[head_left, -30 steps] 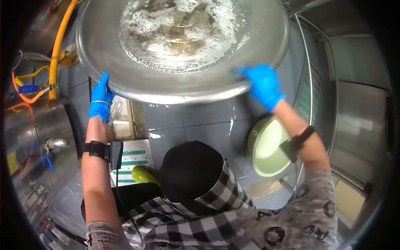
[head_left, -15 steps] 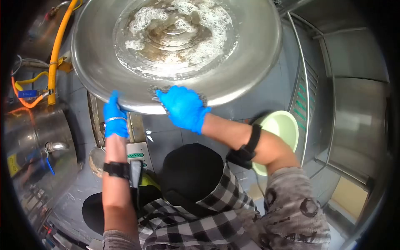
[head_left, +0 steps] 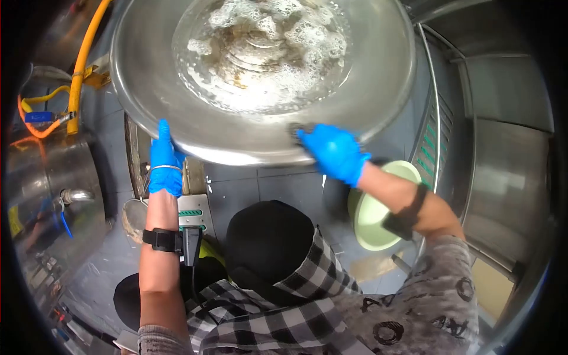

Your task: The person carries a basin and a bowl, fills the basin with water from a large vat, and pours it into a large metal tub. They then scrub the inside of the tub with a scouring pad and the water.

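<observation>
A large round steel pan (head_left: 248, 139) fills the upper middle, tilted, with foamy, brownish water pooled in its centre. My left hand (head_left: 166, 161), in a blue glove, is closed on the pan's near left rim, thumb lying over the top. At the near right part of the rim, my right hand (head_left: 335, 154), also gloved in blue, is wrapped round a dark wire scrubber (head_left: 296, 134) that touches the inner surface. Most of the scrubber is hidden under the fingers.
A pale green basin (head_left: 378, 220) stands on the tiled floor at right. Steel panels and a rail (head_left: 436, 100) run along the right. At left are an orange hose (head_left: 78, 71) and a steel drum (head_left: 71, 171) with a tap.
My right hand swept left along the near rim with the scrubber, then back right. My left hand shifted a little right from where it was a second ago, still on the rim.
</observation>
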Action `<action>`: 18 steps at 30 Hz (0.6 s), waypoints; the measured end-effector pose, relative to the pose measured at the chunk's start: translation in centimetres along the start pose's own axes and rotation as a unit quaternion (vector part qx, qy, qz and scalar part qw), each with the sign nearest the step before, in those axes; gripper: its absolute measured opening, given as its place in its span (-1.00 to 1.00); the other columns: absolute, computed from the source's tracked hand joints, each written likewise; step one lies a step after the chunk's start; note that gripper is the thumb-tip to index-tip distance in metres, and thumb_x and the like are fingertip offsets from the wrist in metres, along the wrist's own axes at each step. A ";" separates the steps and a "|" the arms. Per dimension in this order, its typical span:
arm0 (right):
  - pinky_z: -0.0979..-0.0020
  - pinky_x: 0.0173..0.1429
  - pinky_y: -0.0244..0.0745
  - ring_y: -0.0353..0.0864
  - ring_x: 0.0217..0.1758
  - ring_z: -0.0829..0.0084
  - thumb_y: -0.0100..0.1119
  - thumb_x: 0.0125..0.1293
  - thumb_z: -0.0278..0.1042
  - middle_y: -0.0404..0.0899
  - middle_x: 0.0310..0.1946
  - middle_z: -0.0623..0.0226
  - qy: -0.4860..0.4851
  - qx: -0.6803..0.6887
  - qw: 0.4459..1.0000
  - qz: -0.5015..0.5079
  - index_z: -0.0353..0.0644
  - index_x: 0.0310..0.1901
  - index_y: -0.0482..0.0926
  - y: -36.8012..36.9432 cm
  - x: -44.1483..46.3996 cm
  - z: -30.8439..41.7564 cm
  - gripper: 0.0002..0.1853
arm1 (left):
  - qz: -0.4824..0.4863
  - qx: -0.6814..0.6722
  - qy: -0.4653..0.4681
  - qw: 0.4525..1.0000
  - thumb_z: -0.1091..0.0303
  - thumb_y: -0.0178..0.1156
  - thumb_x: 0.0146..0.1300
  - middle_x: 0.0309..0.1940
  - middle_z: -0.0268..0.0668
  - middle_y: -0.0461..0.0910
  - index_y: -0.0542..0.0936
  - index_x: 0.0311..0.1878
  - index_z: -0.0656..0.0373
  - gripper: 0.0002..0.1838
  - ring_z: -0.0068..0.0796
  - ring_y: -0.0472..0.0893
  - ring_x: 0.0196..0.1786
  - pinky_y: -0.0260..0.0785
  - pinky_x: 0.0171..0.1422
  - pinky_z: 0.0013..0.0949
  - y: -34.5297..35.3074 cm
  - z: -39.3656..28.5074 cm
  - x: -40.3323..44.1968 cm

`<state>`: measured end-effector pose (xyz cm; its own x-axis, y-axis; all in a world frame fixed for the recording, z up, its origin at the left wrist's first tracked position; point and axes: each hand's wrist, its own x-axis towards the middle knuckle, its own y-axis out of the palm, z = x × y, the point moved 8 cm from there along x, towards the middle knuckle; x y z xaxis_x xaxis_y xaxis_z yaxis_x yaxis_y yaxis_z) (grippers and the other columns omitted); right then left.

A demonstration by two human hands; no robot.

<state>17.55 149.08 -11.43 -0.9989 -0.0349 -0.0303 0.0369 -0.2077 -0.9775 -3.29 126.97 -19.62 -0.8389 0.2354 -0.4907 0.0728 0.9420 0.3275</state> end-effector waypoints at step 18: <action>0.29 0.13 0.12 0.28 0.07 0.17 -0.40 0.17 0.07 0.28 0.04 0.15 0.238 -0.056 0.851 0.464 0.02 0.13 0.16 6.0 -3.2 -18.9 -0.47 | -0.108 0.072 0.132 0.983 0.09 0.01 0.12 -0.28 -0.18 0.47 0.38 -0.10 0.33 -0.54 -0.37 0.49 -0.31 0.36 -0.24 -0.36 0.7 -3.1 -0.3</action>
<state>20.43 166.39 -21.15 -0.4397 0.2724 -0.8558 0.8408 -0.2101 -0.4989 -4.62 126.80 -16.77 -0.9529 -0.0254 -0.3023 -0.0619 0.9918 0.1118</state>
